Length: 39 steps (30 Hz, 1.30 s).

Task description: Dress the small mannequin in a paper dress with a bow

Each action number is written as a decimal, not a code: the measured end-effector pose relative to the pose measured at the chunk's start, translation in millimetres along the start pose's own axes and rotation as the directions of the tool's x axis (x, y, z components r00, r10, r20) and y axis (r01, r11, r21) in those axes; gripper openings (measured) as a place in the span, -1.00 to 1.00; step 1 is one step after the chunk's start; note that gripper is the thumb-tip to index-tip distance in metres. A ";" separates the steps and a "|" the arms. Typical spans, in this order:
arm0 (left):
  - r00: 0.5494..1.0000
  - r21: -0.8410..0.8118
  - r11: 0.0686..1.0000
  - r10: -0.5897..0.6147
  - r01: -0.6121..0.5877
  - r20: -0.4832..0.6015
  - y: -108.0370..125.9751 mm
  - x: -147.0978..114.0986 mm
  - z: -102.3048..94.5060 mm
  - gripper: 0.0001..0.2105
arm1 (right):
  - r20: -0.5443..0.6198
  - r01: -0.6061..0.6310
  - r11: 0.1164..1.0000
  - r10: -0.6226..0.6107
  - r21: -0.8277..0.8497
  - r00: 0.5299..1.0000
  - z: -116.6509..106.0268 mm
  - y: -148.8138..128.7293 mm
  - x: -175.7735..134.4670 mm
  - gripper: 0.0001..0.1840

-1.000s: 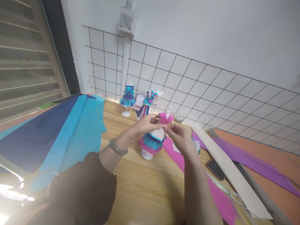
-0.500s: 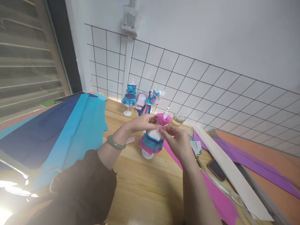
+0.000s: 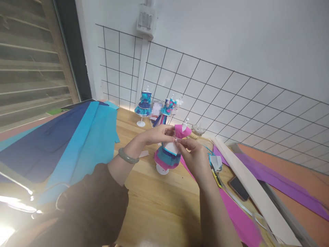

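Your left hand (image 3: 161, 134) and right hand (image 3: 195, 156) pinch white cloth (image 3: 171, 148) at waist of small dress form (image 3: 168, 160), which stands on bench (image 3: 159, 202) between them; hold left grip firm, smooth cloth flat with right, pull gently (small base (image 3: 161, 170) may tip); you have one form here, at least two dressed forms (image 3: 143, 108) behind, one phone (image 3: 239, 188), one bracelet (image 3: 128, 158)

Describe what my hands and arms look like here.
Above your left hand is a smooth, rounded grey-green bangle, then a loose dark brown sleeve. Your right hand and right forearm are bare where visible. Neither hand is gloved.
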State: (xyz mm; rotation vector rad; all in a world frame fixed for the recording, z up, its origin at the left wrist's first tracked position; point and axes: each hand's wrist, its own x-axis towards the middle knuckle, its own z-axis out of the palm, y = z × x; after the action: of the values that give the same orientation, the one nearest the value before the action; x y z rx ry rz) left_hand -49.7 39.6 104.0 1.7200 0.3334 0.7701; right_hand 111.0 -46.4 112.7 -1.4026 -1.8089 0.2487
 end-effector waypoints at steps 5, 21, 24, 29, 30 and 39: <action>1.000 0.018 1.000 0.018 -0.018 -0.003 0.6 0.5 0.6 -0.68 | 0.013 -0.107 0.986 0.106 0.131 0.994 -1.6 0.3 1.0 -0.78; 0.999 -0.041 0.999 -0.023 0.022 -0.023 3.9 0.3 4.1 -0.63 | 0.009 -0.178 0.949 0.182 0.259 0.983 -3.7 -2.5 2.7 -0.80; 0.999 -0.025 0.999 -0.027 0.027 -0.018 6.3 -0.3 4.5 -0.63 | -0.004 -0.183 0.952 0.190 0.244 0.982 -1.9 2.0 3.6 -0.79; 0.999 -0.031 0.999 -0.037 0.037 -0.006 10.4 -1.5 6.5 -0.63 | -0.020 -0.179 0.955 0.189 0.237 0.982 0.1 6.3 5.1 -0.78; 0.999 -0.029 0.999 -0.036 0.036 -0.014 10.5 -1.2 7.4 -0.63 | -0.026 -0.174 0.957 0.185 0.233 0.982 0.0 6.2 5.2 -0.79; 0.989 0.157 0.988 0.011 0.013 -0.151 2.3 4.7 10.8 -0.68 | -0.054 -0.178 0.966 0.191 0.187 0.980 -2.2 5.0 5.9 -0.79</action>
State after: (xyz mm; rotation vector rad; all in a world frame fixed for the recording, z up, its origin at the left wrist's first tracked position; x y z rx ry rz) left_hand -39.6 33.5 106.4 1.8123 0.5109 0.8956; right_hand 115.8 -40.0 114.0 -1.4318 -1.5565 0.4433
